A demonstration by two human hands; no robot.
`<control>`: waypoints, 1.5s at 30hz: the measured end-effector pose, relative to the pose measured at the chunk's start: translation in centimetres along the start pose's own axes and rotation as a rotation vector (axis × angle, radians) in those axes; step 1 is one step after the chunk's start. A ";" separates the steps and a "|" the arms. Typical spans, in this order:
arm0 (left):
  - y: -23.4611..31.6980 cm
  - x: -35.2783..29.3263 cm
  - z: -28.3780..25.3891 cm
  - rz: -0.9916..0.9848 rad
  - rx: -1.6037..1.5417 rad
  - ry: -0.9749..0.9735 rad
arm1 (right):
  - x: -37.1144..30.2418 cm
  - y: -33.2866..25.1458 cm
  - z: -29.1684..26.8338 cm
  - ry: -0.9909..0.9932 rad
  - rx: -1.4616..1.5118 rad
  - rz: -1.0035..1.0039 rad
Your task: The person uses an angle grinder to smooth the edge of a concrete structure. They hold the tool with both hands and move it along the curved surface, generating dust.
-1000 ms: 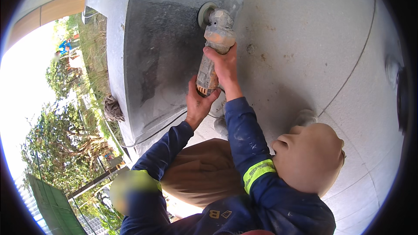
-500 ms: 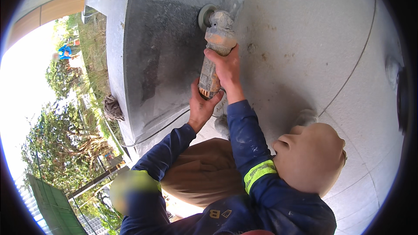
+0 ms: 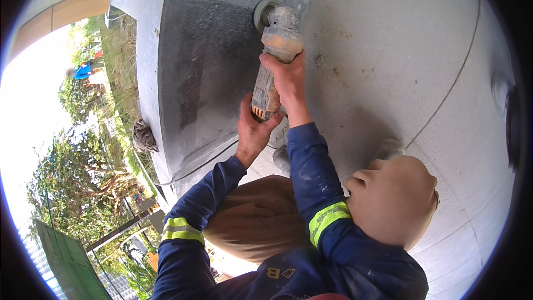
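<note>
Matt, dust-caked grinder [image 3: 281, 43], gear head [image 3: 284, 18] apparently metal, creased cloth sleeves [image 3: 313, 164], smooth grey slab [image 3: 205, 61]

Forearms [image 3: 312, 158] stretched forward and converging, left hand [image 3: 253, 136] cupped, right hand [image 3: 291, 82] curled and farther out.

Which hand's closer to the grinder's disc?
Right. The right hand grips the grinder just behind its head, near the disc; the left hand is farther back, at the rear end.

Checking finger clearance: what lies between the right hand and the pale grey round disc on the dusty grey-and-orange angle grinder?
In the head view, only the dust-caked front housing of the grinder shows between the right hand and the disc.
</note>
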State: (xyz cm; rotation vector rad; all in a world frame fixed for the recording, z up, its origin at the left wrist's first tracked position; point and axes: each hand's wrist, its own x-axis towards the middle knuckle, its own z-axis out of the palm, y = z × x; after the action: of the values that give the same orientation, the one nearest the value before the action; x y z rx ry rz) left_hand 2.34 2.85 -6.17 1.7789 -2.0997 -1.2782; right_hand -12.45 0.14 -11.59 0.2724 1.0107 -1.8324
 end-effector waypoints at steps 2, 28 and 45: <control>0.4 -0.7 0.3 -0.037 0.027 0.014 | -0.5 0.1 -0.3 -0.008 -0.033 0.032; 1.2 -1.3 -1.8 0.061 -0.094 0.038 | -1.7 -0.2 1.8 -0.009 -0.063 -0.038; 1.3 -0.6 0.9 -0.028 0.084 0.016 | 0.1 0.6 -0.8 0.003 -0.004 0.038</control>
State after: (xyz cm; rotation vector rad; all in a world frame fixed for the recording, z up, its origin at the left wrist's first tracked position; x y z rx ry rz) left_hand 1.02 3.78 -5.65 1.8514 -2.1577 -1.1955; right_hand -12.22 0.57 -12.51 0.2902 1.0048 -1.7957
